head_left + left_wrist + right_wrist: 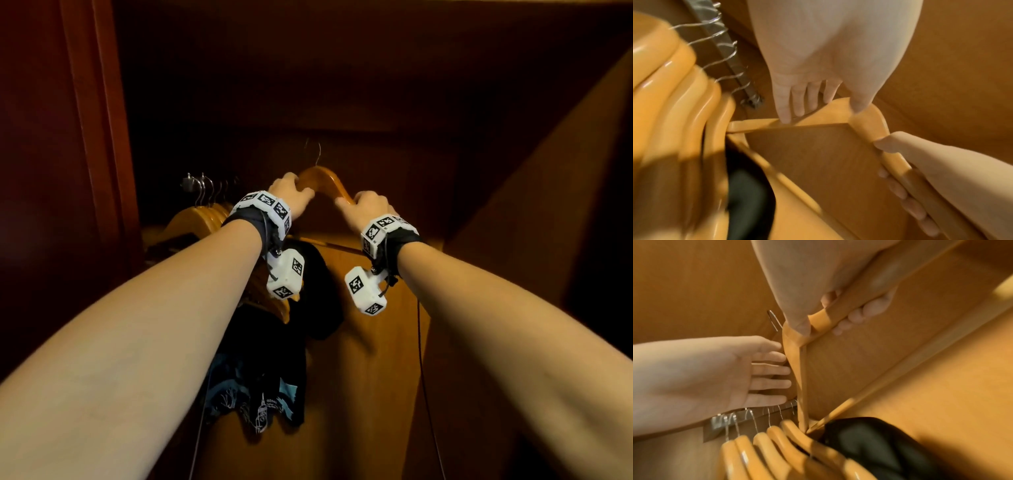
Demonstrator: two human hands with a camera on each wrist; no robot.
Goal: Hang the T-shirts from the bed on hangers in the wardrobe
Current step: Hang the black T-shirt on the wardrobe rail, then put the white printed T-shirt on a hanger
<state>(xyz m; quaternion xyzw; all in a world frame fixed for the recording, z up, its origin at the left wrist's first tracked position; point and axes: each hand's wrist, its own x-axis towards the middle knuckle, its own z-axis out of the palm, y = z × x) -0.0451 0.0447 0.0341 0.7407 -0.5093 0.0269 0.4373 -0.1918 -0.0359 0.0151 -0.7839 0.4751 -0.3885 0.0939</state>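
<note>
Inside the wardrobe I hold a bare wooden hanger up with both hands, its wire hook pointing up into the dark. My left hand pinches the hanger near its top, thumb in front and fingers behind. My right hand grips the right arm of the hanger, with fingers curled round it. Below my wrists a dark printed T-shirt hangs on another hanger; its fabric shows beside the row.
Several wooden hangers hang close together on a metal rail at the left. Wooden wardrobe walls close in on both sides. A black cable drops from my right wrist.
</note>
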